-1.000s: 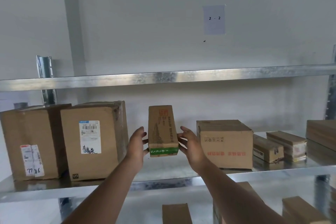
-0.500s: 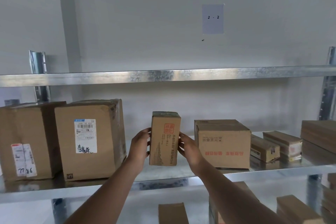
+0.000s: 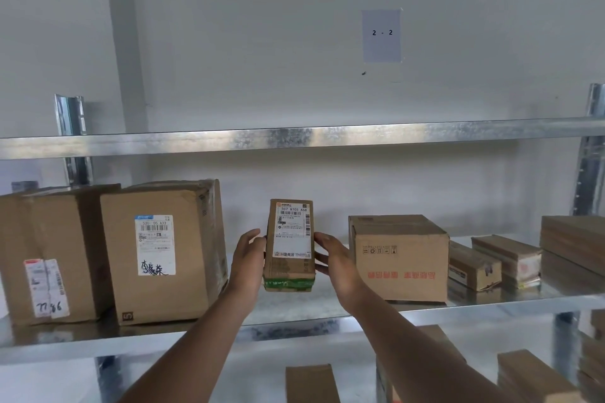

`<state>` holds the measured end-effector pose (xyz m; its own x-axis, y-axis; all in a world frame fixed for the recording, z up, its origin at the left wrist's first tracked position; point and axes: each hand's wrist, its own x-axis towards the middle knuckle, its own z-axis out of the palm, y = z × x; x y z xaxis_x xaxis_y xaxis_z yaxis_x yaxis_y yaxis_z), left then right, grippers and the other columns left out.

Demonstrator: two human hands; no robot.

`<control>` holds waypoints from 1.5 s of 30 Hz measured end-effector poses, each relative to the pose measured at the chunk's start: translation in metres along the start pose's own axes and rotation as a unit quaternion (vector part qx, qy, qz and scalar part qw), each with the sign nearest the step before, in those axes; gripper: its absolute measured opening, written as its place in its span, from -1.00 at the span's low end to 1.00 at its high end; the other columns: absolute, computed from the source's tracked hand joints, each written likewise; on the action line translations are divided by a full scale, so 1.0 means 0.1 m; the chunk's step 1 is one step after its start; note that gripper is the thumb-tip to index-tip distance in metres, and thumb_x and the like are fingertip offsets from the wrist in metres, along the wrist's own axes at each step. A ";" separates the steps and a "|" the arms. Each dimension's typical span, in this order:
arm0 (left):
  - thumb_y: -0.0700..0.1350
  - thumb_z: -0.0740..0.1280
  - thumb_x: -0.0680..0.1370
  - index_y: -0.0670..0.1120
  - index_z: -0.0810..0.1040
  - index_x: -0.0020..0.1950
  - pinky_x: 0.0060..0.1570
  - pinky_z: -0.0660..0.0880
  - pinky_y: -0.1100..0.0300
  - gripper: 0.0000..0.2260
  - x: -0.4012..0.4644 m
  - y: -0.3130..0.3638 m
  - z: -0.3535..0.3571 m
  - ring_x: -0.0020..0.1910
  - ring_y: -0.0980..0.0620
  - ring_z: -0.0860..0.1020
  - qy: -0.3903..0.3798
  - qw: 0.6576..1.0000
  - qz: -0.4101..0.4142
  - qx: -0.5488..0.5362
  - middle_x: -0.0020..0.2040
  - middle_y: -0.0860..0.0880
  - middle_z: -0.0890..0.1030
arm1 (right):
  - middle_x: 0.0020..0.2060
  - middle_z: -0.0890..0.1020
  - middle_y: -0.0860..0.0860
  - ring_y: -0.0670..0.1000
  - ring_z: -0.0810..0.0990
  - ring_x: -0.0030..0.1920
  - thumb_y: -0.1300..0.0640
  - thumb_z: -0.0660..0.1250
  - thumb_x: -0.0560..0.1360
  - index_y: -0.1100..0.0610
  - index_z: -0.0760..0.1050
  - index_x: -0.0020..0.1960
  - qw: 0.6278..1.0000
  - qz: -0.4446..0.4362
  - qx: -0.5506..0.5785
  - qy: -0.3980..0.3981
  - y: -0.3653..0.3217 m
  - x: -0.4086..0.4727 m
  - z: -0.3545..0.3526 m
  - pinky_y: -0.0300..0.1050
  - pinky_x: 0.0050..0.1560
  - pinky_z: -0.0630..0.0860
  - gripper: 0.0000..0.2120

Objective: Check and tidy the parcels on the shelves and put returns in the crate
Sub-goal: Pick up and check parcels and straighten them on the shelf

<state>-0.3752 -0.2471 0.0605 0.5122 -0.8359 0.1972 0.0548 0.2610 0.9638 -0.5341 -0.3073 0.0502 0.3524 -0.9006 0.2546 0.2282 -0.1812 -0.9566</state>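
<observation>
A small upright brown corrugated-cardboard parcel (image 3: 289,244), with a white printed shipping label on its front face and green tape banding its lower end, is held above the galvanised sheet-metal shelf (image 3: 327,324). The left hand (image 3: 247,260) and right hand (image 3: 335,260) grip its opposite narrow sides, fingers curled round the edges. It sits between a large creased cardboard box (image 3: 163,252) with a white label and a squat cardboard carton with red print (image 3: 401,258).

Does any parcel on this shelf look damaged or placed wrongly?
The carton with red print stands upside down: its red characters and handling symbols are inverted. The big box with the handwritten label has a dented, creased top edge. Nothing is spilled.
</observation>
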 end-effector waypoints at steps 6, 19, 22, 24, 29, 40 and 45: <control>-0.09 0.21 0.65 0.11 0.46 0.40 0.02 0.55 0.15 -0.67 -0.02 0.02 -0.03 0.14 0.08 0.61 -0.012 0.999 0.017 0.041 0.16 0.03 0.65 | 0.22 0.63 0.07 -0.05 0.63 0.20 0.12 0.21 0.64 0.04 0.56 0.30 0.997 -0.065 -0.021 -0.034 0.05 -0.04 -0.01 -0.28 0.03 0.58 -0.72; 0.01 0.28 0.66 0.14 0.51 0.16 -0.02 0.47 0.14 -0.90 0.00 -0.33 -0.04 0.11 0.04 0.56 -0.051 0.994 -0.014 0.097 0.16 0.00 0.63 | 0.33 0.59 0.02 0.12 0.54 0.33 0.27 0.13 0.69 -0.06 0.41 0.46 0.998 0.001 -0.050 -0.028 0.60 0.18 -0.06 0.05 0.24 0.61 -0.59; -0.02 0.30 0.65 0.13 0.50 0.17 -0.16 0.47 0.23 -0.88 0.07 -0.40 -0.02 0.05 0.06 0.58 -0.049 0.994 -0.023 0.093 0.17 -0.04 0.64 | 0.36 0.56 0.02 0.11 0.51 0.36 0.24 0.14 0.68 -0.07 0.36 0.48 0.998 0.010 -0.054 -0.037 0.67 0.21 -0.05 0.18 0.37 0.51 -0.58; -0.09 0.28 0.65 0.15 0.53 0.14 -0.18 0.47 0.23 -0.86 0.13 -0.47 -0.03 0.05 0.09 0.59 -0.046 0.995 -0.029 0.083 0.17 -0.04 0.65 | 0.37 0.52 0.06 0.12 0.51 0.37 0.17 0.20 0.59 -0.05 0.38 0.43 0.998 0.008 -0.056 -0.040 0.71 0.24 -0.02 0.20 0.39 0.49 -0.58; -0.14 0.25 0.66 0.13 0.55 0.24 -0.19 0.45 0.25 -0.77 0.29 -0.59 -0.10 0.07 0.12 0.59 -0.049 0.995 -0.028 0.077 0.18 -0.01 0.65 | 0.36 0.50 0.13 0.17 0.50 0.37 0.19 0.18 0.48 0.09 0.38 0.44 0.997 0.006 -0.068 -0.034 0.81 0.36 0.09 0.13 0.31 0.55 -0.48; -0.15 0.23 0.58 0.21 0.37 0.45 0.31 0.52 -0.10 -0.53 0.40 -0.70 -0.16 0.31 -0.05 0.53 -0.078 0.986 -0.009 0.147 0.40 0.12 0.53 | 0.31 0.53 0.07 0.18 0.52 0.33 0.35 0.13 0.56 0.10 0.25 0.49 0.997 0.044 -0.054 -0.025 0.78 0.34 0.21 -0.17 0.04 0.63 -0.48; -0.09 0.26 0.59 0.16 -0.03 0.61 0.50 0.26 -0.17 -0.31 0.28 -0.58 -0.05 0.59 -0.23 0.15 -0.045 0.942 0.078 0.324 0.64 -0.09 0.12 | 0.62 0.17 -0.01 0.13 0.24 0.58 0.18 0.18 0.65 0.02 -0.04 0.66 0.989 0.057 -0.134 0.032 0.61 0.28 0.13 0.14 0.55 0.25 -0.34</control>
<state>-0.3600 -0.2837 0.0093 0.3947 -0.8568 0.3318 -0.5643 0.0589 0.8235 -0.4987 -0.3387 0.0009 0.3021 -0.9428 0.1410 -0.0620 -0.1670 -0.9840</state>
